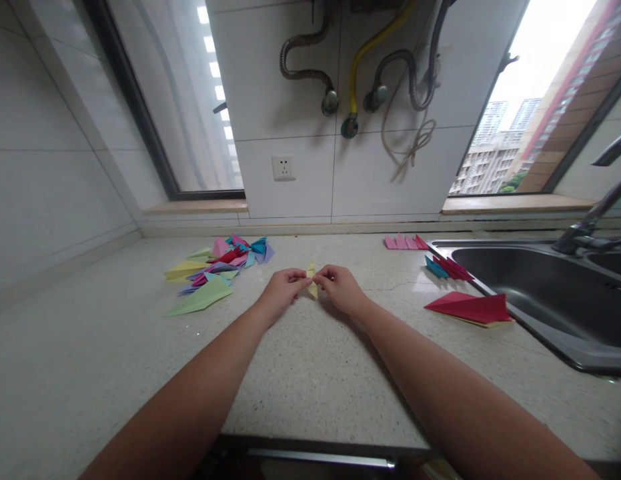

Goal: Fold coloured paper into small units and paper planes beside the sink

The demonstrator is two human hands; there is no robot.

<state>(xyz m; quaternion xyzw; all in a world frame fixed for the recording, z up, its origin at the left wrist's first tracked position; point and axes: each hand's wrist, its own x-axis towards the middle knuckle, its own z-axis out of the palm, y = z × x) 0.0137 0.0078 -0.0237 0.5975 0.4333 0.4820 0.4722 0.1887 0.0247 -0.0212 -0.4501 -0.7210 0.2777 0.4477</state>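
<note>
A small folded piece of yellow paper [311, 279] is pinched between both of my hands above the speckled countertop [300, 373]. My left hand [281, 291] grips its left side with closed fingers. My right hand [341, 287] grips its right side, fingers also closed. Both forearms reach in from the bottom of the view, and the hands meet at the middle of the counter.
A heap of folded coloured papers [217, 267] lies at the left rear. Red folded paper [470, 308] rests by the steel sink [550, 293] on the right, with more pink pieces [405, 242] and red and blue pieces [447, 268] behind it. A tap [590, 220] stands far right.
</note>
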